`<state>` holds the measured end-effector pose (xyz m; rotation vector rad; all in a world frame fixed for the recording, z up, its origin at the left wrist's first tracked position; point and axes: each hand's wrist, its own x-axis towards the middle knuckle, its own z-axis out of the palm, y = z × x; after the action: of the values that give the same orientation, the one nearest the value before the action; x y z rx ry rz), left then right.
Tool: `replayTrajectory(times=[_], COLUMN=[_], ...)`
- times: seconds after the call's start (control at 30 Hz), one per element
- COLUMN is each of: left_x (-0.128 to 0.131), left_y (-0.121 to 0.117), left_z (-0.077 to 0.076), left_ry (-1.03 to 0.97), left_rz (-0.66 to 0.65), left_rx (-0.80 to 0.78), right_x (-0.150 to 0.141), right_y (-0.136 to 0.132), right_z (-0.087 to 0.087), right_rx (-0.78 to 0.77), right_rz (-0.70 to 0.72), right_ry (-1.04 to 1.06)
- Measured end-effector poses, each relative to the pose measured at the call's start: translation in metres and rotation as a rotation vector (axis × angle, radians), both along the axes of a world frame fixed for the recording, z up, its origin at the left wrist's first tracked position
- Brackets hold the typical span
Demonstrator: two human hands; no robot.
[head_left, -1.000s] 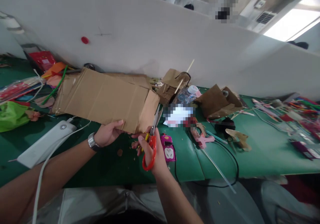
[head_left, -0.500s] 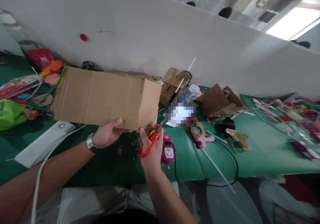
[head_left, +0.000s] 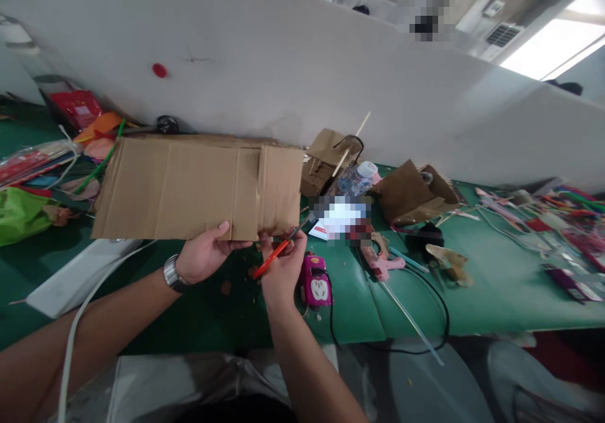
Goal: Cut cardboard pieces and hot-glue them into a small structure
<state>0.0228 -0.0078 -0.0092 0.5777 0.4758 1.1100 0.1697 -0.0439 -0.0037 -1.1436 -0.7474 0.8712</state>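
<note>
A folded piece of brown cardboard (head_left: 198, 186) with crease lines is held up over the green table. My left hand (head_left: 208, 256), with a metal watch at the wrist, grips its lower edge, thumb in front and fingers behind. My right hand (head_left: 283, 262) holds orange-handled scissors (head_left: 271, 259) at the cardboard's lower right corner, their blades pointing up and right beside the end panel. Its fingertips also reach the cardboard's bottom edge. Whether the blades touch the cardboard I cannot tell.
A purple power strip (head_left: 316, 281) lies right of my right hand. Beyond it are a pink glue gun (head_left: 382, 264) with a black cable, a clear bottle (head_left: 357, 177) and an open cardboard box (head_left: 411, 193). A white device (head_left: 80, 281) with a cord sits at left.
The cardboard's right end panel has swung to lie nearly level with the front face, and the sheet has tipped slightly. The scissors have turned in my right hand, handles now lower left.
</note>
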Motion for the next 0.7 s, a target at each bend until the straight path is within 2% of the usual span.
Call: replayTrajectory(times=[0.2, 0.37, 0.43, 0.57, 0.7], left_x=[-0.003, -0.005, -0.003, -0.001, -0.003], left_y=[0.007, 0.008, 0.006, 0.004, 0.004], left_z=[0.002, -0.003, -0.006, -0.014, -0.024], left_ry=[0.082, 0.121, 0.106, 0.109, 0.113], left_rz=[0.093, 0.077, 0.075, 0.09, 0.098], left_rx=[0.042, -0.009, 0.005, 0.038, 0.0], right_x=[0.017, 0.035, 0.038, 0.039, 0.041], right_y=[-0.023, -0.054, -0.06, -0.06, -0.058], right_z=[0.011, 0.028, 0.033, 0.035, 0.036], right_rx=[-0.137, -0.255, -0.305, -0.335, -0.331], right_rz=[0.257, 0.662, 0.77, 0.823, 0.881], right_ry=[0.122, 0.257, 0.317, 0.415, 0.463])
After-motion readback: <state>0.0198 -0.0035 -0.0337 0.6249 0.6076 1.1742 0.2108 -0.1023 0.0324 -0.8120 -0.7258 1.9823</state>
